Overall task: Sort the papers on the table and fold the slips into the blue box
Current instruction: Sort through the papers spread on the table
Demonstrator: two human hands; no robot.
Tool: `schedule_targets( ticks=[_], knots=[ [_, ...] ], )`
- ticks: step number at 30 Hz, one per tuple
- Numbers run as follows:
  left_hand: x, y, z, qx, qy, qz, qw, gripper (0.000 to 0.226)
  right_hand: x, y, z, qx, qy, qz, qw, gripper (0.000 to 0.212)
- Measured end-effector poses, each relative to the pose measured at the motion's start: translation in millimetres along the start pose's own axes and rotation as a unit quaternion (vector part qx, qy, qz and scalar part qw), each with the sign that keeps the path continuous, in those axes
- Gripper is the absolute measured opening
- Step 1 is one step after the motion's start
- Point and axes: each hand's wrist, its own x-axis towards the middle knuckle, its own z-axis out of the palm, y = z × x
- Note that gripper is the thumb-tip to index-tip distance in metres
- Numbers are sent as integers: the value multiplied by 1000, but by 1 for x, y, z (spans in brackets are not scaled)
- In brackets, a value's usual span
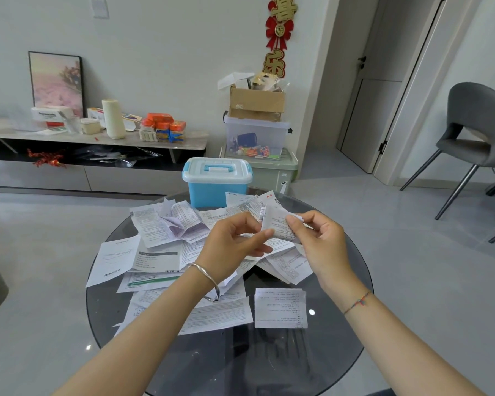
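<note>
Head view. Both hands are raised over the middle of the table (pixel 269 364), with one slip (pixel 279 224) held between them.

1. Left hand (pixel 232 244): the thumb and forefinger pinch the slip's left edge. The other fingers are loosely curled beneath.
2. Right hand (pixel 323 247): the fingertips pinch the slip's right edge. The palm faces left, toward the other hand.
3. Slip: it is held clear of the table and creased. Its long axis runs near to far and leans slightly right at the near end. The two grips sit on opposite long edges, so a fold probably means bringing the far end down to the near end. It cannot be told whether the barcoded piece just beyond the slip belongs to it.
4. Box (pixel 216 192): it stands at the far edge of the table, beyond the hands and slightly left of the slip. Its lid (pixel 216 167) is on. The left hand is the nearer one to the box. The lid has to come off before any slip goes in, so one hand will have to release the slip, and the left has the shorter reach.
5. Papers (pixel 160 252): these lie loose and overlapping across the left and centre of the table, below the hands.
6. Sheet (pixel 280 308): it lies flat on its own, near right, apart from the pile.
</note>
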Motion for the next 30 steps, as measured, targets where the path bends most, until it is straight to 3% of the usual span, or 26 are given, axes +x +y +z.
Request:
schedule_targets(
  ticks=[4,10,24,27,30],
  knots=[
    [1,1,-2,-42,-6,-27,999,18,1,0,0,2,-13,-1,1000,18],
    [4,-1,4,-111,66,-68,989,17,0,2,-1,-22,-26,-26,999,13],
    [4,1,5,-95,105,-56,988,10,-4,0,5,23,-21,-10,999,18],
    [4,2,1,-65,82,-51,993,12,-2,1,1,-25,-59,-20,998,21],
    [3,3,-1,-17,35,-40,998,11,1,-2,-4,-104,-137,-58,983,5]
  ],
)
